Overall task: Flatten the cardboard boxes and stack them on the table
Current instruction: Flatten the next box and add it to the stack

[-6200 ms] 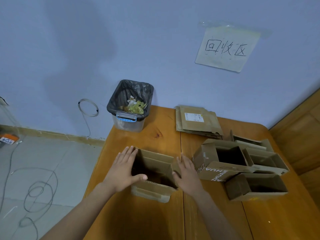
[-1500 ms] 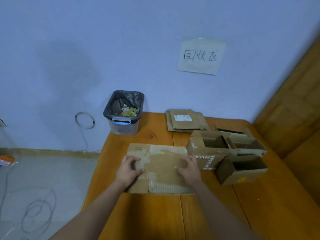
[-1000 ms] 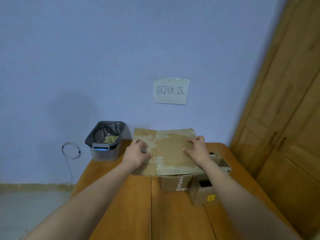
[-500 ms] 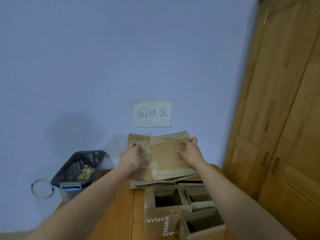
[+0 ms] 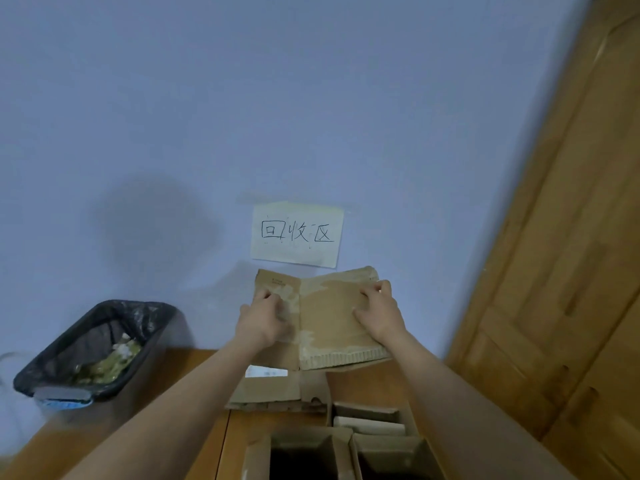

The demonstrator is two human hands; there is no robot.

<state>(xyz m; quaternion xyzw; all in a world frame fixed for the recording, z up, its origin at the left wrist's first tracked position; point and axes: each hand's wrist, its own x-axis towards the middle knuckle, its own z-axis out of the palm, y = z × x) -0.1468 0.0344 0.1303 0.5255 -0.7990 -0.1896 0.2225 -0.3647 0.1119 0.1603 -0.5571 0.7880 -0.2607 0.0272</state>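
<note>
Since half a second ago we have carried the flattened box [image 5: 329, 320] a little farther over the stack of flat cardboard [image 5: 273, 389] by the wall. Our left hand [image 5: 261, 318] and right hand [image 5: 377, 313] each grip a side, holding it above the surface [image 5: 194, 375]. Open boxes [image 5: 346, 448] stand nearer us, a bin [image 5: 100, 348] at left.

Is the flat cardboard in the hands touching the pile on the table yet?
Cannot tell. In the head view the flattened box, gripped by both hands, overlaps the stack beneath it, so no gap or contact shows plainly.
</note>
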